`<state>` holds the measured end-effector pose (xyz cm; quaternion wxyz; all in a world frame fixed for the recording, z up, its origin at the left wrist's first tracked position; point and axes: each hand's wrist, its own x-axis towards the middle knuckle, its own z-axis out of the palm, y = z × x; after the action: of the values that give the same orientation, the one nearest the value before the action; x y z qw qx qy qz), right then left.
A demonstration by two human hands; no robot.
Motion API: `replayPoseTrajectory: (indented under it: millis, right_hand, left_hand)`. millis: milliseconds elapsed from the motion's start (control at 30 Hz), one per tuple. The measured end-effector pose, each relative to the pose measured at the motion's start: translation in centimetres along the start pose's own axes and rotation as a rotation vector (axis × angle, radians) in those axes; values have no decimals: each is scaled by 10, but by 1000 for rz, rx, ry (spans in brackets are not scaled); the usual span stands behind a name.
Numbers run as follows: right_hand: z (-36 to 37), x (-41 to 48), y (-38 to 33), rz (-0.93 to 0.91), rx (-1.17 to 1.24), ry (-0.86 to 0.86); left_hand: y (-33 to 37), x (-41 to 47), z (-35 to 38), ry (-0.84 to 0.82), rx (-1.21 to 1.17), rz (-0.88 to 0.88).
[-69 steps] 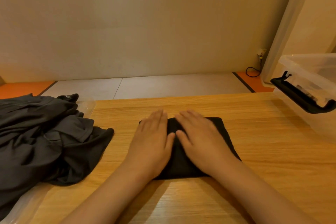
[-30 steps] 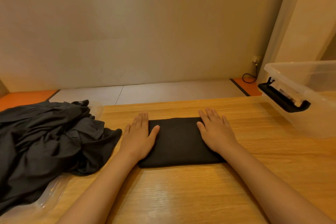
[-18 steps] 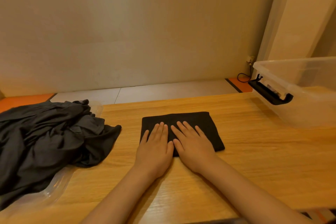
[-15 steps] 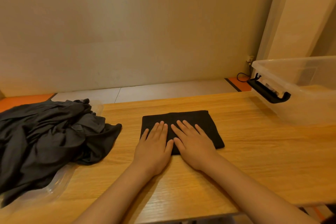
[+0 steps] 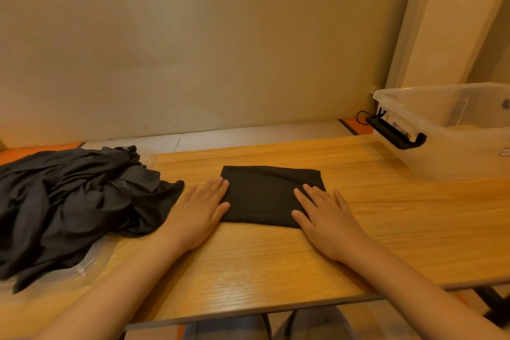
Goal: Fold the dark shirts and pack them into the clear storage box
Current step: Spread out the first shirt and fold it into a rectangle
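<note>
Folding of one garment looks finished. The folded black shirt [image 5: 265, 196], a compact flat rectangle of cloth, lies on the light wooden table [image 5: 276, 265] in front of the person. The left hand [image 5: 197, 212] rests flat on the wood with straight fingers; its thumb and first fingertips touch the left edge of the rectangle. The right hand [image 5: 328, 221] is flat too, its fingers straight and spread, and it covers the near right corner of the cloth. Neither hand grips anything; both only press.

To the left, a heap of unfolded dark grey shirts [image 5: 71, 201] lies on a piece of clear plastic [image 5: 91, 265], maybe a lid, just beside the left hand. To the right, well apart from the folded shirt, stands the clear plastic storage box [image 5: 455, 163] with a black clip handle [image 5: 394, 134] on its near end. It has no lid on. What is inside, I cannot tell.

I judge that the step in hand is the last smoothing before packing. The next move calls for sliding the fingers under both short edges, lifting the rectangle level so that the folds do not open, and carrying it to the right over the rim of the box. Such soft cloth will probably sag if it is held only by the corners.
</note>
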<state>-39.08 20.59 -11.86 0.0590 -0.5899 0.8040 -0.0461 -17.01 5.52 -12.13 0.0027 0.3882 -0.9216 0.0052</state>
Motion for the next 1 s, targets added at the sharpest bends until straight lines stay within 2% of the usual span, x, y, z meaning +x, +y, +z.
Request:
replayPoseTrajectory:
  millis: [100, 167, 233, 367, 467, 633, 800, 900, 1000]
  right_hand:
    - [-12, -43, -27, -66, -84, 22]
    - [-21, -64, -38, -130, -31, 78]
    - [-27, -63, -40, -183, 41, 180]
    - [-14, -21, -32, -375, 94, 128]
    - [1, 1, -26, -414, 28, 51]
    - [10, -7, -28, -284, 2, -21]
    - [16, -54, -57, -183, 37, 1]
    - [7, -59, -45, -263, 83, 36]
    - [3, -63, -27, -396, 37, -63]
  left_hand:
    - [-25, 6, -11, 80, 170, -106]
    - [-20, -3, -17, 128, 110, -173]
    - [7, -17, -20, 171, -46, -160]
    - [78, -43, -12, 62, -280, -139]
    - [99, -48, 5, 0, -208, -141]
    - [74, -45, 7, -38, -119, 20]
    - [47, -63, -3, -67, -244, 235]
    - [51, -84, -7, 5, -289, 342]
    - [55, -99, 0, 13, -263, 424]
